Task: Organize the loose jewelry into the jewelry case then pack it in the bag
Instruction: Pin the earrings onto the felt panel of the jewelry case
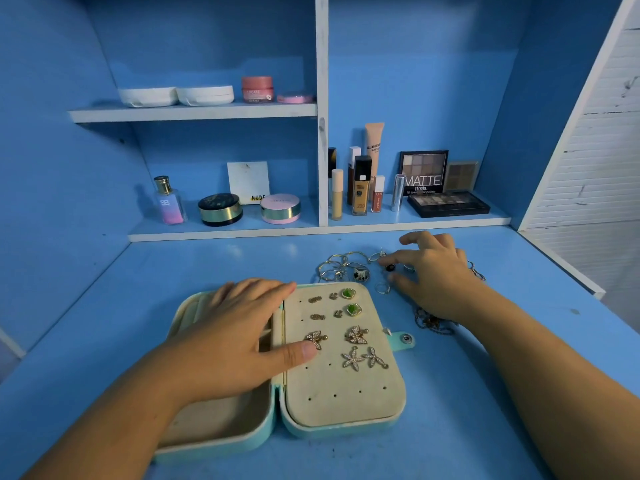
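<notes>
While the jewelry case (346, 393) lies open on a blue desk (450, 427), one hand steadies it and the other reaches into loose pieces beside it.

The left hand (235, 334) lies flat, fingers straight, across the case's left half, its thumb reaching onto the cream pad of the right half, just beside a leaf-shaped earring (316, 338). Pairs of earrings are pinned to that pad, with green-stoned studs (348, 293) at its far edge. A snap tab (406, 339) juts from the case's right side. Beyond the case's far right corner lies a tangle of hoops (341, 265) and rings. The right hand (436, 275) is over it, fingers bent, with forefinger and thumb on either side of a dark-stoned ring (390, 267); whether they grip it cannot be told. A chain (429, 322) lies right of the case, partly under that wrist. Behind the case, shelves hold a perfume bottle (168, 200), compacts (220, 209) and an eyeshadow palette (448, 202).
</notes>
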`<action>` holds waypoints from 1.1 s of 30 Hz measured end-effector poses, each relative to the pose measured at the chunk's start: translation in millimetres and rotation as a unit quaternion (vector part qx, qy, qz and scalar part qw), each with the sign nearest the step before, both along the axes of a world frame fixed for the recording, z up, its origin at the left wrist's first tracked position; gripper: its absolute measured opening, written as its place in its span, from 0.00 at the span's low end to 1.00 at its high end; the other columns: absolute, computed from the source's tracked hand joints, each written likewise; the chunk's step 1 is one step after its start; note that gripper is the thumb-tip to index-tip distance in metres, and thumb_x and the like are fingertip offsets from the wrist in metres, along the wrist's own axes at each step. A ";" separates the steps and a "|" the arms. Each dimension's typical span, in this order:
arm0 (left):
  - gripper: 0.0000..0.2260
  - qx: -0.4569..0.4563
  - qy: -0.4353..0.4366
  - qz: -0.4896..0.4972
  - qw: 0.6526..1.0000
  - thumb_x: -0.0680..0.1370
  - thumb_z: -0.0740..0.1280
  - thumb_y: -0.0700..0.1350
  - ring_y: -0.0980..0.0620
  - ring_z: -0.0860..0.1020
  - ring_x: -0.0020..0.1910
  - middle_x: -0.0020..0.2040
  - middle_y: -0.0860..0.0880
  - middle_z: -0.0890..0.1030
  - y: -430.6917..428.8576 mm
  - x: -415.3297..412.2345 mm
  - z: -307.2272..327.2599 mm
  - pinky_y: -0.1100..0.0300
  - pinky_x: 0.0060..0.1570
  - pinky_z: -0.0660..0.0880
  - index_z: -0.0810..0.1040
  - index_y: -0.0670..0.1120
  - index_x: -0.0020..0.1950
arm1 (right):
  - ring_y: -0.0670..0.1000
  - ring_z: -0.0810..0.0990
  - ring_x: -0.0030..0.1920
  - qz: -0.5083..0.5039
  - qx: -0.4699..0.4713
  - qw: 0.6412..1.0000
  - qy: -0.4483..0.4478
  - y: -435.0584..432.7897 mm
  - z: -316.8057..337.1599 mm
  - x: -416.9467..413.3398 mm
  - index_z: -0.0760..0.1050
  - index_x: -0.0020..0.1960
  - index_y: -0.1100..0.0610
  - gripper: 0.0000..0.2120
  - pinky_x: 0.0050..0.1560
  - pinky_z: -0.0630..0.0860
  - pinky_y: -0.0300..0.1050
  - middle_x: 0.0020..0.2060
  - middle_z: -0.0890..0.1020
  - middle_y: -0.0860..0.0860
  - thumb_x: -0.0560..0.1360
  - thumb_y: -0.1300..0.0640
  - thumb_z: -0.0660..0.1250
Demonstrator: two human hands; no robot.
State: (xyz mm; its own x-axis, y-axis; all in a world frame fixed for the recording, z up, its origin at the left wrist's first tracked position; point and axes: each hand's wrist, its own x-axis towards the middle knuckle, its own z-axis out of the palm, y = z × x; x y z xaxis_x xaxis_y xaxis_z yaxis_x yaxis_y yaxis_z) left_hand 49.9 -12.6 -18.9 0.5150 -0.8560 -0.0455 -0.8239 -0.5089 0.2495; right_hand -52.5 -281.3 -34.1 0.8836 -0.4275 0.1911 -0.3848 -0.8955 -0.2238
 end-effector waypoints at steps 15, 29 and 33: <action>0.48 -0.014 0.002 0.006 1.000 0.60 0.45 0.81 0.72 0.48 0.65 0.66 0.72 0.53 0.7 0.8 -2.7 0.64 0.71 0.46 0.50 0.62 0.77 | 0.55 0.59 0.66 -0.035 -0.062 0.997 -0.003 9.6 -1.0 15.1 0.79 0.58 0.51 0.13 0.62 0.60 0.50 0.67 0.66 0.49 0.79 0.48 0.61; 0.41 -0.130 -0.019 0.018 0.991 0.63 0.51 0.78 0.71 0.61 0.65 0.65 0.71 0.64 -0.8 5.9 -6.0 0.74 0.59 0.57 0.63 0.62 0.73 | 0.46 0.69 0.56 0.143 0.090 0.979 -0.112 72.1 17.7 -14.3 0.78 0.50 0.49 0.05 0.59 0.68 0.44 0.51 0.74 0.43 0.78 0.51 0.64; 0.35 -0.149 -0.019 0.005 0.989 0.66 0.55 0.75 0.73 0.63 0.62 0.62 0.70 0.68 -0.3 7.3 -5.8 0.79 0.57 0.58 0.68 0.63 0.70 | 0.46 0.68 0.54 0.188 0.096 0.971 -0.113 82.5 15.3 -19.2 0.79 0.50 0.49 0.04 0.58 0.68 0.42 0.48 0.74 0.43 0.77 0.51 0.66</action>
State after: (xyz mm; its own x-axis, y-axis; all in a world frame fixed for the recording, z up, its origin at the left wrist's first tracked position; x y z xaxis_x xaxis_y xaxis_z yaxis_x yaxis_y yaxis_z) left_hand 57.2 -12.8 -24.7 0.5193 -0.8235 0.2284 -0.8313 -0.4249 0.3582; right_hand -71.7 -198.7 -18.8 0.9291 -0.1301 0.3462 0.0387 -0.8967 -0.4409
